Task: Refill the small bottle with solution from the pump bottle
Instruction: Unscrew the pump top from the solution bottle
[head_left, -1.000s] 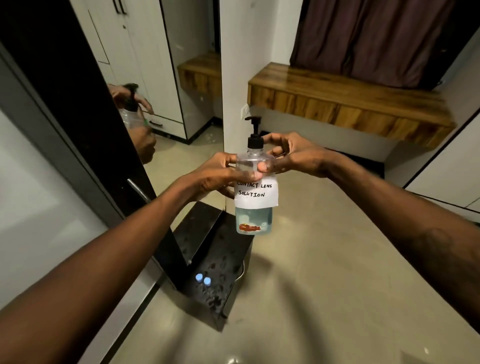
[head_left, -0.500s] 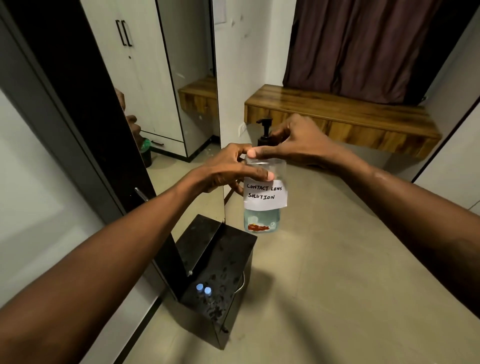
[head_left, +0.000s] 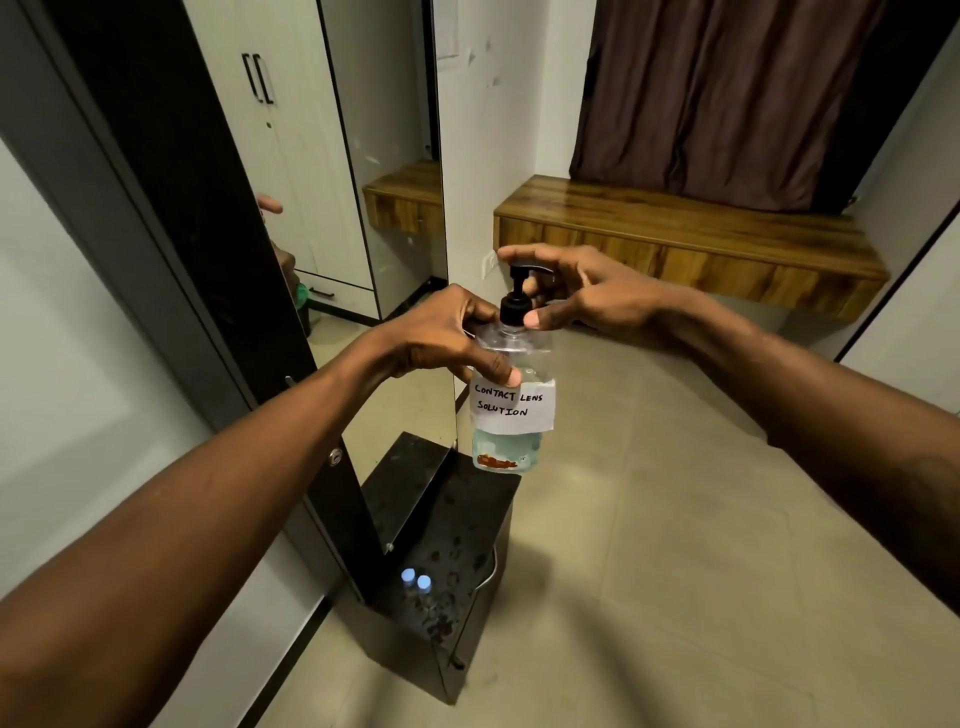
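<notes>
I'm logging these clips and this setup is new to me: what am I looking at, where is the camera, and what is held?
No machine here: a person works with bare hands. The single picture comes from a wide-angle camera worn on the head, looking forward and down. The left hand grips the shoulder of a clear pump bottle labelled contact lens solution, held in the air. The right hand curls round its black pump head. Below stands a black cabinet; two small pale-blue caps sit on its top, perhaps small bottles, too small to tell.
</notes>
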